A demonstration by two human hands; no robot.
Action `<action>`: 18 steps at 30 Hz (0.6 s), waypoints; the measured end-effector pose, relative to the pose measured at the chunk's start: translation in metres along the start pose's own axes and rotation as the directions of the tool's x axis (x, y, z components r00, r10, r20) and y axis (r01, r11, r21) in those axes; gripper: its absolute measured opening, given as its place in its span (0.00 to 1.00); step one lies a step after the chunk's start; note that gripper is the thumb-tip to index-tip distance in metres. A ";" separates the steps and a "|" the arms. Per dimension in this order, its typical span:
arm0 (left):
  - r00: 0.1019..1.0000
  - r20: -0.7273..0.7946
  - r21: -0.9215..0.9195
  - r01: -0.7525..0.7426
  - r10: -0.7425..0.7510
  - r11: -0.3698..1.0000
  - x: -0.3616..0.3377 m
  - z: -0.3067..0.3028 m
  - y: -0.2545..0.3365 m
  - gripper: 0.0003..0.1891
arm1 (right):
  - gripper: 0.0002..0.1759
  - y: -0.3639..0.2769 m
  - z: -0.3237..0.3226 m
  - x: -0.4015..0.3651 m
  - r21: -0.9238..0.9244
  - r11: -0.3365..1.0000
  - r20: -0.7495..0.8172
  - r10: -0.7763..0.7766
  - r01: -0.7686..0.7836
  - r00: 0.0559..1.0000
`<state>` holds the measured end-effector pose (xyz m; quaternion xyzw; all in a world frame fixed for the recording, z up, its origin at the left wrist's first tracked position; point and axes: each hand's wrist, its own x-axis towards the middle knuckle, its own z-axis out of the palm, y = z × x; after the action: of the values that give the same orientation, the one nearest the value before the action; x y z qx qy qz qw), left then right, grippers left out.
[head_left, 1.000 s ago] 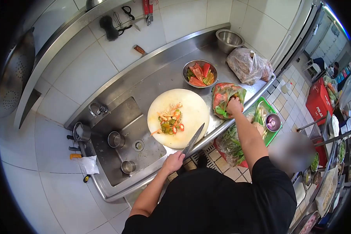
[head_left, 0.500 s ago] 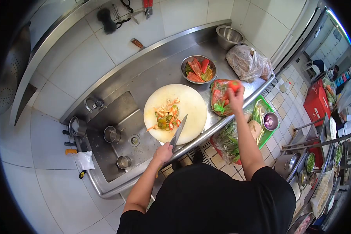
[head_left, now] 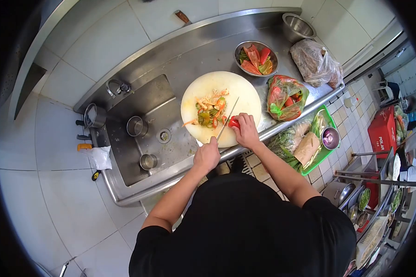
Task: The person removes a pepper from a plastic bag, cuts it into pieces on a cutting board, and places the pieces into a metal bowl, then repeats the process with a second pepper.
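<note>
My left hand is wrapped round the handle of a kitchen knife, its blade slanting up over a round white cutting board. Right of the blade, my right hand closes over a red bell pepper on the board, partly hidden by the fingers. Left of the knife lies a heap of pepper scraps, with cores, seeds and green and red pieces. Behind the board, a metal bowl holds red and green pepper pieces. A plastic bag of red peppers sits to the right.
At left is a sink basin with two small metal cups inside. A steel bowl and a filled plastic bag stand at the counter's far right. Below the counter edge sits a green crate with vegetables and a bowl of onions.
My right hand has brought the red pepper from above the bag onto the board, beside the blade. My left hand still holds the knife. The view has shifted.
</note>
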<state>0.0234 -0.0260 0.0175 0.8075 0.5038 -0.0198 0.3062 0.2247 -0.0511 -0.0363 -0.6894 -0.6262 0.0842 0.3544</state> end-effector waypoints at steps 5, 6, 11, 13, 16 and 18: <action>0.999 0.023 0.045 -0.036 0.035 0.998 -0.022 0.003 -0.006 0.10 | 0.18 0.001 -0.005 0.007 -0.034 0.998 0.070 -0.056 0.058 0.996; 0.999 0.047 0.056 -0.018 0.016 0.998 -0.027 0.001 -0.007 0.10 | 0.18 0.002 -0.005 0.008 -0.029 0.998 0.075 -0.047 0.049 0.996; 0.986 0.162 0.107 0.022 -0.039 0.994 -0.043 -0.025 -0.002 0.10 | 0.19 0.003 -0.004 0.010 -0.004 0.999 0.076 -0.042 0.042 0.996; 0.977 0.203 0.109 0.038 -0.059 0.993 -0.034 -0.028 0.003 0.10 | 0.19 0.005 -0.005 0.011 0.009 0.999 0.075 -0.035 0.035 0.997; 0.973 0.228 0.113 0.013 -0.039 0.993 -0.002 -0.013 0.011 0.10 | 0.19 0.012 -0.005 0.012 0.042 0.999 0.106 -0.017 0.013 0.994; 0.983 0.180 0.083 0.023 -0.038 0.996 0.015 -0.002 0.019 0.11 | 0.19 0.016 -0.005 0.015 0.082 0.992 0.105 0.089 -0.097 0.991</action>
<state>0.0458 -0.0181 0.0231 0.8062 0.4849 -0.1182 0.3178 0.2434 -0.0386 -0.0368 -0.6967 -0.6061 0.1623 0.3476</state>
